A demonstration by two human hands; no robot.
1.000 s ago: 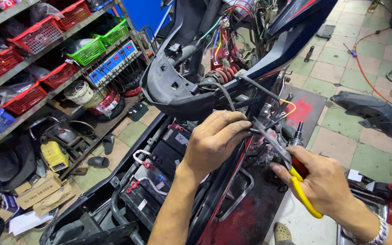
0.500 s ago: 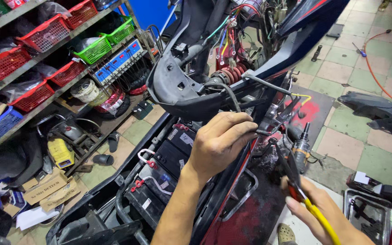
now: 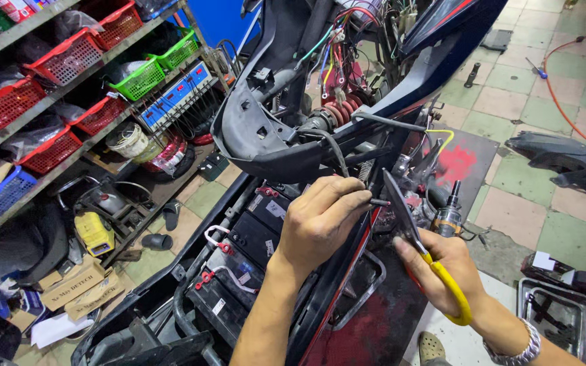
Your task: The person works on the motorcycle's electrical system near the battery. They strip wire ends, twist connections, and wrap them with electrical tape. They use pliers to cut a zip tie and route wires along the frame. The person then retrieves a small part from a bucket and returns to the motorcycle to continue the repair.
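A thin black cable [image 3: 339, 154] is running down from the stripped scooter frame [image 3: 259, 135] into the left hand [image 3: 320, 220], whose fingers are pinching its end. Just beside it, the right hand [image 3: 449, 268] is gripping yellow-handled scissors [image 3: 415, 237], blades slightly parted near the cable tip, above the batteries [image 3: 252, 237].

both forearms are bare, with no sleeves showing. the left hand [image 3: 320, 220] wears nothing. the right hand [image 3: 450, 268] has a silver metal link watch band [image 3: 513, 352] at its wrist.
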